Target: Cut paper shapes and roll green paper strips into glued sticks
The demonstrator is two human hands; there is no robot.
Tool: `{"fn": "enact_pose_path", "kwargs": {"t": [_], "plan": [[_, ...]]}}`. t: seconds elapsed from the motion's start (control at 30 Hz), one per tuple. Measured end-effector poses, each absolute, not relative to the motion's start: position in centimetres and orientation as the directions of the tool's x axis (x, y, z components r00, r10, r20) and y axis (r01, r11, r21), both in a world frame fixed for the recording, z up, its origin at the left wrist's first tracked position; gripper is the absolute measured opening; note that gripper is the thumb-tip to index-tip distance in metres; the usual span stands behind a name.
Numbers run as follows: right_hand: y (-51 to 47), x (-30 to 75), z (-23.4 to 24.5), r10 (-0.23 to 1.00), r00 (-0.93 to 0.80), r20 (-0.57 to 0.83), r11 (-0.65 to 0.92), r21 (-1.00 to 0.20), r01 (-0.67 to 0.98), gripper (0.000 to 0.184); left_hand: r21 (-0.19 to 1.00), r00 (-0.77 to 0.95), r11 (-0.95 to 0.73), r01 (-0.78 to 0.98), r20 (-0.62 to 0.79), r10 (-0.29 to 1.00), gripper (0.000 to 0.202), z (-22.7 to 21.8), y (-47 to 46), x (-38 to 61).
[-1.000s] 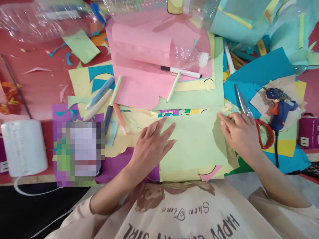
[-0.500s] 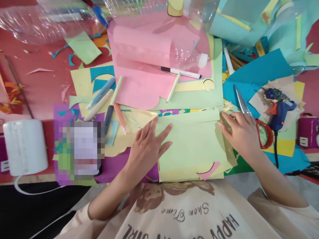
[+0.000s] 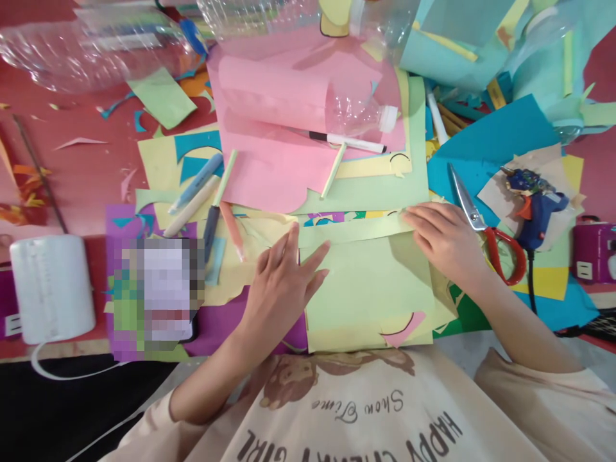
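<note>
A light green paper sheet (image 3: 366, 282) lies in front of me, its far edge folded over into a narrow strip (image 3: 351, 232). My left hand (image 3: 283, 282) lies flat with fingers spread on the sheet's left edge. My right hand (image 3: 440, 240) presses its fingers down on the right end of the folded strip. Neither hand holds anything else. A yellow sheet (image 3: 337, 337) and a pink scrap (image 3: 407, 324) stick out below the green sheet.
Red-handled scissors (image 3: 486, 224) and a blue glue gun (image 3: 534, 205) lie right of my right hand. Pink paper (image 3: 279, 147), a black marker (image 3: 346, 140), a clear bottle (image 3: 359, 114), pens (image 3: 202, 192) and paper scraps cover the far side. A white roll (image 3: 51, 285) stands at left.
The green sheet's far edge has been folded toward me into a strip. My right hand slid left along that fold; my left hand shifted slightly left.
</note>
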State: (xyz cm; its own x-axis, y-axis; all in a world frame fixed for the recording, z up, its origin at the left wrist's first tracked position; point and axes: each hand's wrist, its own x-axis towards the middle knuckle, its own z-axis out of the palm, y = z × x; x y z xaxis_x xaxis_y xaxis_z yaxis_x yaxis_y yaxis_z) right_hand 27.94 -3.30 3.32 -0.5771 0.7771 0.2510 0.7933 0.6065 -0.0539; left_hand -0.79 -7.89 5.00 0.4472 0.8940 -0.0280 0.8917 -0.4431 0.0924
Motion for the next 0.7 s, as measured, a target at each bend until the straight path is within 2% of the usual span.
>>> {"fn": "enact_pose_path", "kwargs": {"t": [0.13,0.2,0.27,0.4,0.47,0.53,0.6,0.63,0.7], "plan": [[-2.9,28.0,4.2,0.769,-0.520,0.371,0.602,-0.149,0.784,0.027,0.134,0.468,-0.495,0.858,0.190,0.863,0.019,6.5,-6.8,-0.4],[-2.7,27.7,4.8,0.792,-0.476,0.383,0.580,-0.228,0.782,0.028,0.149,0.484,-0.526,0.837,0.245,0.840,0.032,7.0,-6.0,0.2],[-2.7,27.2,5.4,0.815,-0.432,0.386,0.559,-0.327,0.762,0.030,0.215,0.511,-0.538,0.815,0.172,0.842,0.048,6.9,-5.3,1.0],[-3.2,26.6,6.2,0.849,-0.353,0.393,0.516,-0.477,0.711,0.036,0.310,0.530,-0.505,0.806,0.003,0.848,0.036,5.9,-4.1,1.9],[-3.7,27.2,6.4,0.889,-0.303,0.345,0.449,-0.514,0.731,0.047,0.408,0.451,-0.384,0.828,-0.079,0.889,0.035,5.5,-3.4,1.7],[-4.4,28.3,6.6,0.929,-0.240,0.281,0.358,-0.528,0.770,0.059,0.616,0.393,-0.205,0.761,-0.186,0.900,0.034,5.0,-2.7,1.3],[-5.2,29.9,6.8,0.954,-0.182,0.237,0.279,-0.488,0.827,0.054,0.830,0.367,0.004,0.558,-0.251,0.896,0.032,4.4,-1.9,0.8],[-5.6,30.6,7.0,0.966,-0.157,0.207,0.236,-0.452,0.860,0.048,0.893,0.332,0.118,0.434,-0.281,0.900,0.031,4.1,-1.6,0.7],[-6.6,32.0,7.3,0.986,-0.078,0.145,0.127,-0.372,0.920,0.042,0.936,0.161,0.308,0.170,-0.334,0.929,0.027,3.1,-1.2,0.5]]}}
